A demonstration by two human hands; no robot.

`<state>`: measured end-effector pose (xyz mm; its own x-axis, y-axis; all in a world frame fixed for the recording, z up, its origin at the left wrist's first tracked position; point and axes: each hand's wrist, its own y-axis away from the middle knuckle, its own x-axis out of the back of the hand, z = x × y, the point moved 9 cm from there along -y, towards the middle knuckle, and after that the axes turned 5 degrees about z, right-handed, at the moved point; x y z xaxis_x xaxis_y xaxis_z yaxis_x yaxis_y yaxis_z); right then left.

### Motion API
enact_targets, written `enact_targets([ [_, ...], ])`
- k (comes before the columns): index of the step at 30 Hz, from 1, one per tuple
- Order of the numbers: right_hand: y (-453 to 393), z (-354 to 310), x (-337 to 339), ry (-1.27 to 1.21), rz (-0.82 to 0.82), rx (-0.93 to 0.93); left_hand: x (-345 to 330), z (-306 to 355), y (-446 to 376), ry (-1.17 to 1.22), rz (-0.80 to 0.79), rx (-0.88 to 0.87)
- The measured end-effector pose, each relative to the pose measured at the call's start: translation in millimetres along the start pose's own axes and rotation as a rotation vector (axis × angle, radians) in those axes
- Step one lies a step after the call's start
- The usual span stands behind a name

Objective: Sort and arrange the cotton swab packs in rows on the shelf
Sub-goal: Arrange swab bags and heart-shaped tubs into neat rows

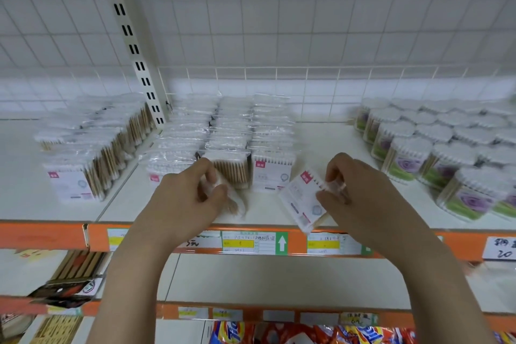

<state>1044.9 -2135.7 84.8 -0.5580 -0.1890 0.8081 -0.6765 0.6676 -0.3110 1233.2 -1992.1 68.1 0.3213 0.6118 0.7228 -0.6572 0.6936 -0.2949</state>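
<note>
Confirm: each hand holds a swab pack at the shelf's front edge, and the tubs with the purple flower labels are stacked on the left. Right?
Not quite. The head view shows the flower-label tubs on the right. Left hand and right hand each hold a pack near the shelf edge.

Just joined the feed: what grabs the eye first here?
Two hands over the orange shelf edge, each gripping a cotton swab pack: left hand on a blurred pack, right hand on a tilted pink-labelled pack. Behind stand neat pack rows; round purple-flower tubs sit right.
</note>
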Motion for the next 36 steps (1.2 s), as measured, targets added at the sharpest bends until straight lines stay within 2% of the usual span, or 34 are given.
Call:
enact_targets([
  [3, -1, -7, 9, -0.075, 0.061, 0.07, 2, 0, -1, -0.085, 0.047, 0.047],
  [9, -4, -15, 5, -0.147, 0.067, 0.152, 6, 6, 2, -0.171, 0.037, -0.016],
  [14, -9, -21, -8, -0.164, 0.045, 0.178, 13, 10, 2, -0.162, 0.017, -0.091],
  [20, -17, -23, -24, -0.161, 0.01, 0.178, 10, 13, -7, -0.146, 0.082, -0.205],
  [26, -26, -23, -35, -0.173, 0.023, 0.183, 6, 5, -13, -0.195, 0.15, -0.213],
  [31, -34, -21, -38, -0.069, 0.067, 0.212, 6, 3, -18, -0.191, 0.162, -0.198],
  [36, -36, -20, -40, -0.13, 0.086, 0.2, 5, 2, -20, -0.132, 0.157, -0.207],
])
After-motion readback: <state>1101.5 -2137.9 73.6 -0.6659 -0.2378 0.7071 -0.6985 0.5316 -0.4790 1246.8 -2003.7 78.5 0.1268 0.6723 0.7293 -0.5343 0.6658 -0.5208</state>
